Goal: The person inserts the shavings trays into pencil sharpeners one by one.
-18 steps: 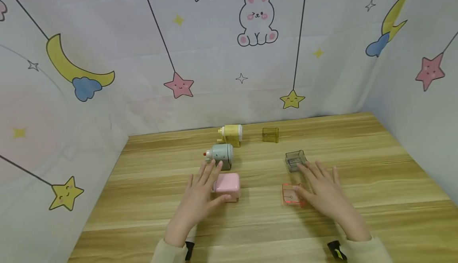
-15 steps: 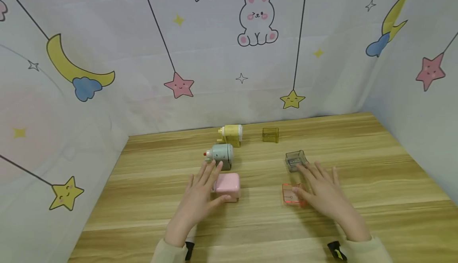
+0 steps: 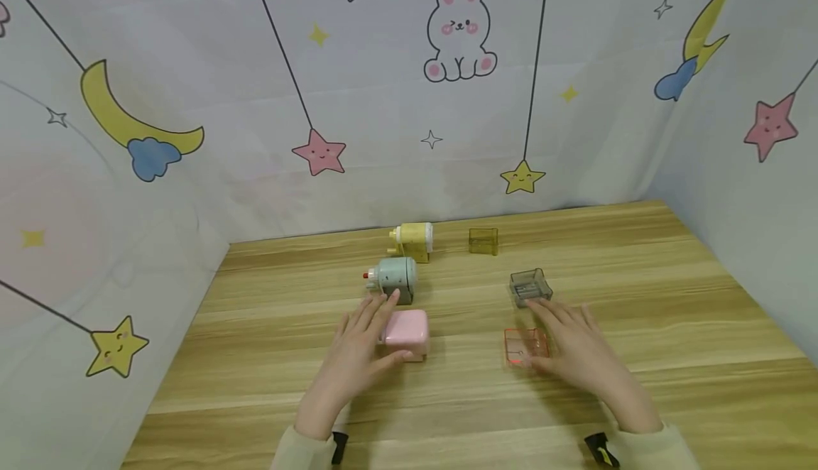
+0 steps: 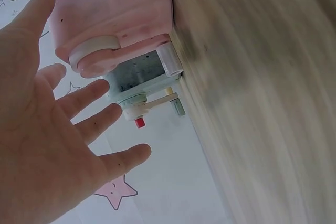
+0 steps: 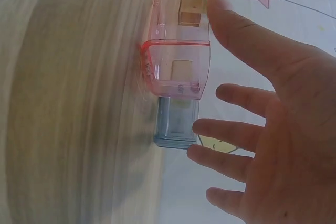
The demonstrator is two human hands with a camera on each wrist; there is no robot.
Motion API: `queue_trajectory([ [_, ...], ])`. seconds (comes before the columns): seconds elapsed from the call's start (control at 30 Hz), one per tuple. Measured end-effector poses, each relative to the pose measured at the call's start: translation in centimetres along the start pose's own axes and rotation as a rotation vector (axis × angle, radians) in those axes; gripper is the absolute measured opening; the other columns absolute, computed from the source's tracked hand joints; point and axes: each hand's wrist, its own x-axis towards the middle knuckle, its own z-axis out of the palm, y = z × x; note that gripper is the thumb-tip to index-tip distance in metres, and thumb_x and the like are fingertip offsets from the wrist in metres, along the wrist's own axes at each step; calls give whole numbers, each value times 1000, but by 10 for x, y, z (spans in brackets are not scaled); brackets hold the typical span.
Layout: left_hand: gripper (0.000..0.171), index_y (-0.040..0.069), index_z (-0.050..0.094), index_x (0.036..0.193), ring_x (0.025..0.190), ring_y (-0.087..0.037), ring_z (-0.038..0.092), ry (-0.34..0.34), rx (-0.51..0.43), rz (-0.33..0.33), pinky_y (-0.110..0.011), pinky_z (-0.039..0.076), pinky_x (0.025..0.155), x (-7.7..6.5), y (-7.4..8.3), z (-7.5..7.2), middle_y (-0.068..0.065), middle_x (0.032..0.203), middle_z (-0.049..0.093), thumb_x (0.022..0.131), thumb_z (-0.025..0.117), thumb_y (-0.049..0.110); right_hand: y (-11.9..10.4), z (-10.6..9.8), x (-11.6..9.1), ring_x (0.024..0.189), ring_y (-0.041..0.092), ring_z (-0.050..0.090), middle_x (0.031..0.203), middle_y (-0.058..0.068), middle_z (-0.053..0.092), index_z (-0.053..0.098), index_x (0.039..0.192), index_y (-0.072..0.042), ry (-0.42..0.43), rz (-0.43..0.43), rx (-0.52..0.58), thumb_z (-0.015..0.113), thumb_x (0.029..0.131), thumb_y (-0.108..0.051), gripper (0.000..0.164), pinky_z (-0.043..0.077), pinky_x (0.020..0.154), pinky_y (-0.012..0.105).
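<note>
In the head view my left hand [image 3: 354, 353] is spread beside a pink hand-crank pencil sharpener [image 3: 407, 331], thumb near its front edge. The left wrist view shows the sharpener's crank [image 4: 121, 53] and the fingers straight, holding nothing. Behind it sits a blue-grey crank sharpener [image 3: 396, 276] with a red tip. My right hand [image 3: 584, 349] hovers by a clear red shavings drawer [image 3: 525, 346], its thumb overlapping the drawer's near right corner. The right wrist view shows this palm turned to the drawer, with nothing in the fingers. A clear grey drawer [image 3: 529, 287] lies just beyond the fingertips.
At the back stand a yellow crank sharpener [image 3: 415, 238] and a clear yellow drawer [image 3: 483, 241]. The wooden table [image 3: 466, 413] meets a patterned white cloth [image 3: 377, 86] at the back and sides.
My right thumb has lowered toward the red drawer's near edge, and the right fingers have drawn in a little. The left fingers have bent slightly closer together. Sharpeners and drawers stay put.
</note>
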Motion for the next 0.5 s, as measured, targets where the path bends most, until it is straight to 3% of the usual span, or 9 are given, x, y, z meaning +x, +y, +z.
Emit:
queue_trajectory([
  [0.27, 89, 28, 15, 145, 129, -30, 22, 14, -20, 38, -64, 25, 98, 2, -2, 3, -13, 141, 37, 74, 60, 57, 1, 3, 0, 117, 38, 36, 131, 22, 46, 39, 136, -11, -4, -15, 14, 78, 58, -45, 94, 16, 98, 69],
  [0.5, 89, 23, 21, 144, 126, -31, 27, -2, -43, 49, -63, 29, 97, 3, -3, 4, -15, 140, 38, 73, 64, 55, -1, 4, 0, 111, 39, 43, 124, 19, 54, 45, 132, -11, -20, -15, 17, 80, 56, -43, 89, 33, 90, 66],
])
